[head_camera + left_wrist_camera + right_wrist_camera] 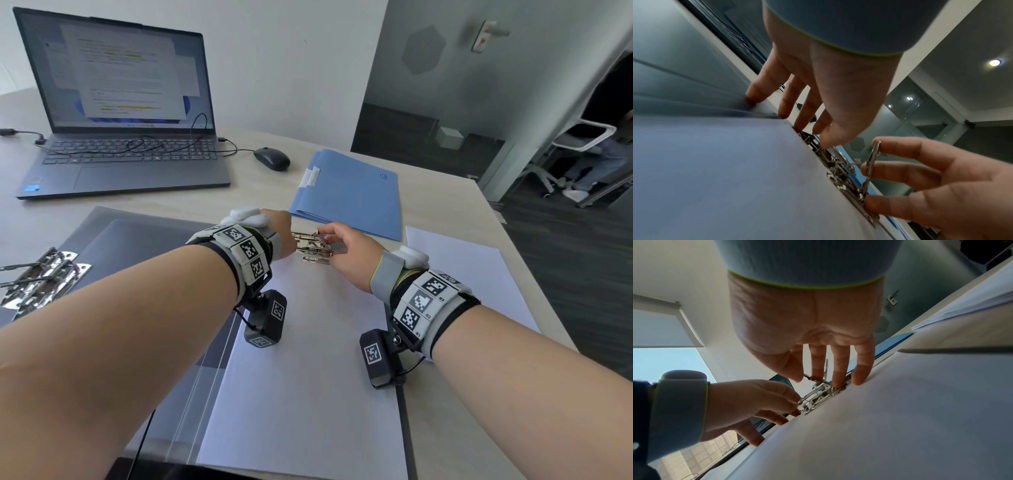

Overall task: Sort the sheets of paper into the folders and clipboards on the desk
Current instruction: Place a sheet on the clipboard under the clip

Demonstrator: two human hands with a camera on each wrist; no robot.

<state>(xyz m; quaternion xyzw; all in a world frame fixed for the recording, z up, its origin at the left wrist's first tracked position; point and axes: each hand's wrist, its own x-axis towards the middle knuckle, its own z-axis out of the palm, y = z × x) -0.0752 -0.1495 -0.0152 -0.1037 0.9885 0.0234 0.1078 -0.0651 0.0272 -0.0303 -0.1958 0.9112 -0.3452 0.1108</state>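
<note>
A white sheet point(308, 377) lies on a dark clipboard point(406, 431) in front of me. Both hands meet at its metal clip point(313, 251) along the sheet's far edge. My left hand point(284, 236) pinches the clip's left end, and in the right wrist view the left hand point(797, 404) has its other fingertips on the board edge. My right hand point(329, 240) grips the raised clip lever point(871, 162) between thumb and fingers; lower fingers press the clip's base. A blue folder point(349, 195) lies closed just beyond the clip.
Loose white sheets point(476, 270) lie right of the clipboard near the desk's right edge. A grey folder point(144, 246) with a second metal clip point(41, 281) lies open at the left. Behind stand a laptop point(126, 137) with cables and a black mouse point(272, 159).
</note>
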